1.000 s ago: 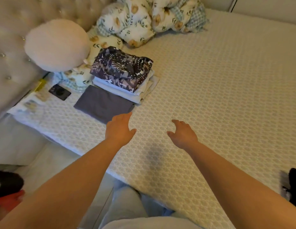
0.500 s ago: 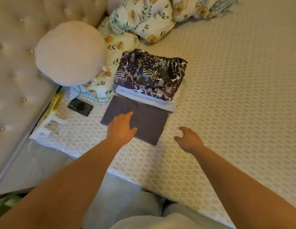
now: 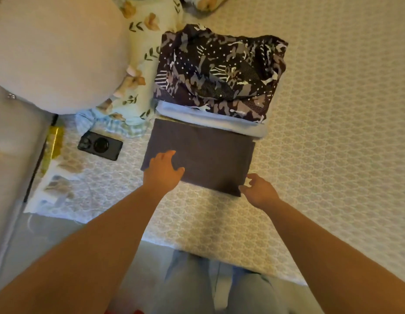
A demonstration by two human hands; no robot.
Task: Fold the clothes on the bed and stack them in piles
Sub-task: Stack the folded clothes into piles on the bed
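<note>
Legs: pale trousers show at the bottom edge, against the near side of the bed.
Left hand: its grip is spread, fingers straight and lying over the near left part of the folded grey cloth. Half a second ago it reached only the cloth's near edge; now it is further onto it.
Right hand: its grip is loosely spread, fingers a little curled and holding nothing, at the cloth's near right corner. Whether it touches the fabric cannot be told. Earlier it hung over bare bedcover, apart from the cloth.
Folded grey cloth: flat on the bed, its far edge tucked against the pile behind it, as before.
Pile: a dark patterned garment lies on top of pale folded clothes, just beyond the grey cloth, unmoved.
Phone: a dark phone lies camera side up, left of the grey cloth.
Cushion: a round pale cushion sits at far left, on a floral pillow.
View: the camera is closer and steeper than a second ago, so the stack fills more of the picture.
</note>
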